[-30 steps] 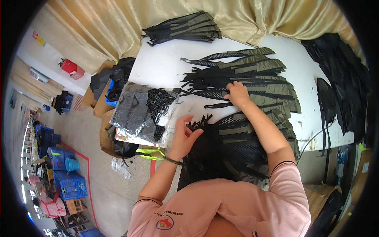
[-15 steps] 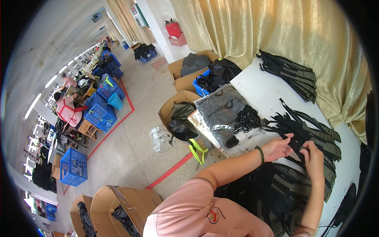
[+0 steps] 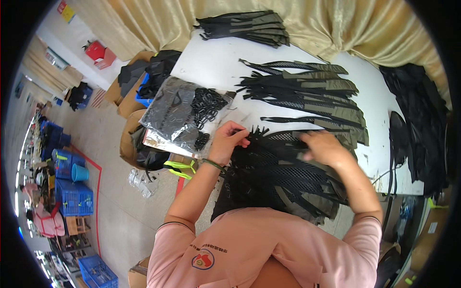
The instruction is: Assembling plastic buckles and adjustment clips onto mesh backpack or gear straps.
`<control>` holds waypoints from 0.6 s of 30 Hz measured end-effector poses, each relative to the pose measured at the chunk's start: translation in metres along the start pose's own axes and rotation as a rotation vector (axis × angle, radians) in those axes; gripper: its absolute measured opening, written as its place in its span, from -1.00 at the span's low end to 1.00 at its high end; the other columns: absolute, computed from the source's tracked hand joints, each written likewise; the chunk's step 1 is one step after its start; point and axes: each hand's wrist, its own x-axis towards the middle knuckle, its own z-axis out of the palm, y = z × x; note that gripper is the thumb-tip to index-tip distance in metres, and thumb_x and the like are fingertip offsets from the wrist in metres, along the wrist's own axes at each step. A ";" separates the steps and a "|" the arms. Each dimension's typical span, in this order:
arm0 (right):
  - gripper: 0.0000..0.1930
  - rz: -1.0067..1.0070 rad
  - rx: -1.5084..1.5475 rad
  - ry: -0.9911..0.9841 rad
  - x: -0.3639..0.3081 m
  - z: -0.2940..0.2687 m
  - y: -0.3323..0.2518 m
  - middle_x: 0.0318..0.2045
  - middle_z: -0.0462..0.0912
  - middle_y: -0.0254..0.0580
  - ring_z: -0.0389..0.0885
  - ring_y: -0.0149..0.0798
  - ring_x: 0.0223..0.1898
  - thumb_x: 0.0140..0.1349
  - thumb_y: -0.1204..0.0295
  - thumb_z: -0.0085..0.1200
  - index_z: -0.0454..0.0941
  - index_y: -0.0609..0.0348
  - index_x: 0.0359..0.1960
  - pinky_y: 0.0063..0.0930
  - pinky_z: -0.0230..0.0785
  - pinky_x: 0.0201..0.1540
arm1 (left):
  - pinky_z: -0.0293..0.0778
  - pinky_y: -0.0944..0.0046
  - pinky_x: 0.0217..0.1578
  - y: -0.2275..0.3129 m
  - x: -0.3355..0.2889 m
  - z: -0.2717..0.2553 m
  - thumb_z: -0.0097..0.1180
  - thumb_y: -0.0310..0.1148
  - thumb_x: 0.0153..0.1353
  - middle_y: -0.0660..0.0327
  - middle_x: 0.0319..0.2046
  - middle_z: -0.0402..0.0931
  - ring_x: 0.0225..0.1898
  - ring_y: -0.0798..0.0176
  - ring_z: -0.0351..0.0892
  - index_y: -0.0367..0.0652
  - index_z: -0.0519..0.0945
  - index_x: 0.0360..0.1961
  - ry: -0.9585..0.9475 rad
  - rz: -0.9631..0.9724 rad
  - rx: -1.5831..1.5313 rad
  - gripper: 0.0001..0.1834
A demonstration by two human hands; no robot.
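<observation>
A heap of black mesh pieces with webbing straps (image 3: 278, 173) lay at the near edge of the white table (image 3: 216, 62), right in front of the person. The left hand (image 3: 228, 141) rested at the heap's left end, its fingers curled narrowly around the black strap ends (image 3: 254, 132) that stuck up there. The right hand (image 3: 324, 148) lay on top of the heap toward its right side, fingers bent down onto the mesh (the picture was blurred there, so I could not tell whether it gripped anything).

Just left of the left hand sat a clear plastic bag of black buckles (image 3: 185, 115), overhanging the table's left edge. Beyond the heap, a row of olive and black strap pieces (image 3: 307, 93) was spread across the middle of the table, and a smaller stack of the same pieces (image 3: 245, 26) lay at the far edge against the yellow curtain (image 3: 336, 24). Black fabric (image 3: 422, 110) covered the table's right end. Cardboard boxes (image 3: 129, 91) stood on the floor to the left.
</observation>
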 end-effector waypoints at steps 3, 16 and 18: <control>-0.43 -0.208 0.586 0.415 0.038 0.035 -0.043 0.00 0.50 0.11 0.42 0.09 0.08 0.03 0.31 0.24 0.36 0.27 0.08 -0.21 0.27 0.13 | 0.50 0.43 -0.49 -0.011 -0.004 0.009 0.16 -0.50 0.16 0.19 -0.47 0.54 -0.51 0.35 0.58 -0.24 0.49 -0.31 -0.031 -0.024 -0.002 -0.89; -0.80 -0.260 0.905 0.545 0.093 0.061 -0.101 -0.37 0.57 -0.05 0.57 -0.02 -0.32 0.18 0.53 0.04 0.56 0.20 -0.15 -0.35 0.40 -0.28 | 0.45 0.31 -0.42 -0.002 0.090 -0.130 0.27 -0.29 0.07 0.20 -0.46 0.54 -0.46 0.28 0.54 -0.21 0.56 -0.30 0.296 0.261 1.125 -0.74; -0.80 -0.229 0.858 0.520 0.096 0.057 -0.099 -0.37 0.58 -0.06 0.57 -0.02 -0.34 0.18 0.52 0.04 0.57 0.18 -0.15 -0.36 0.40 -0.28 | 0.46 0.09 -0.19 -0.004 0.102 -0.111 0.32 -0.20 -0.04 0.05 -0.24 0.53 -0.22 0.00 0.55 -0.15 0.55 -0.20 0.345 0.055 1.396 -0.60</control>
